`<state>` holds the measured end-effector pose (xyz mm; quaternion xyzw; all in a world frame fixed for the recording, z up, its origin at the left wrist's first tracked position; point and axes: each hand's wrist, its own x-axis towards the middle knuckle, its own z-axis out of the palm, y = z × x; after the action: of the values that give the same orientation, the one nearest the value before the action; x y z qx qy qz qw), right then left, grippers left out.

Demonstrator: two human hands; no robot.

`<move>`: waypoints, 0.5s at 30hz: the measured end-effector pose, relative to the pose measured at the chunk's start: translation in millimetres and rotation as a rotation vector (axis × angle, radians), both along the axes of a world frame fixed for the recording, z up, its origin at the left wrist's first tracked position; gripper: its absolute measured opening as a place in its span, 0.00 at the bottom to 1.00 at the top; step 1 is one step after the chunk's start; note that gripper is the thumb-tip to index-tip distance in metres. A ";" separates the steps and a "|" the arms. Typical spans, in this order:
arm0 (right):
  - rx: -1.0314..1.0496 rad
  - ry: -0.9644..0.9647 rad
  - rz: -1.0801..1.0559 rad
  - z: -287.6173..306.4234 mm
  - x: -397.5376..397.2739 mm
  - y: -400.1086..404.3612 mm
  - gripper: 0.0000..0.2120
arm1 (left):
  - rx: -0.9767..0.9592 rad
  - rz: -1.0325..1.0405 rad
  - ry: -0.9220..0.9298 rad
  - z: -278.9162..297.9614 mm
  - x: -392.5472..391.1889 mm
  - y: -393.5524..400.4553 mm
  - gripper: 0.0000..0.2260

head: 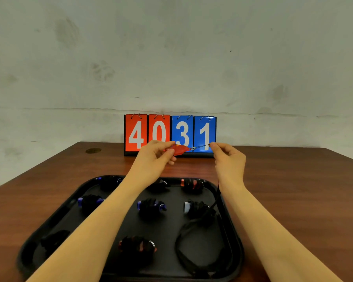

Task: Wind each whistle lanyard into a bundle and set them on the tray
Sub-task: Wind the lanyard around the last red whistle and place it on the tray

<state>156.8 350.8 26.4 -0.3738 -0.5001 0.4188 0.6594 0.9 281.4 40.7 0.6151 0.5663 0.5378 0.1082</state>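
Nearest the camera, a black tray sits on the wooden table, and both forearms reach out over it. On the tray lie several whistles already wrapped in their black cords: a red-tinged bundle in the near row, with a dark, hard-to-read shape to its left; a blue bundle, a second blue bundle and a white-ended bundle in the middle row; and at the far edge another blue-tipped bundle, a red bundle and one mostly hidden behind the left forearm. A loose black lanyard lies in open loops on the tray's near right part and rises along the right forearm towards the hands. Beyond the tray, held in the air, the left hand pinches a red whistle between thumb and fingers. The right hand pinches the cord just beside the whistle's metal ring, its other fingers curled. Behind the hands, against the grey wall, stands a flip scoreboard showing 40 in red and 31 in blue.
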 end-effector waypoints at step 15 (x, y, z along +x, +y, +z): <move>-0.033 0.145 0.268 7.1 16.2 -5.1 0.15 | -0.068 -0.037 -0.222 -7.2 -5.5 -15.6 0.09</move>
<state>173.1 345.7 33.5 -0.2832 -0.4899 0.5371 0.6256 -4.7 265.8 33.5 0.5581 0.5574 0.5810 0.2008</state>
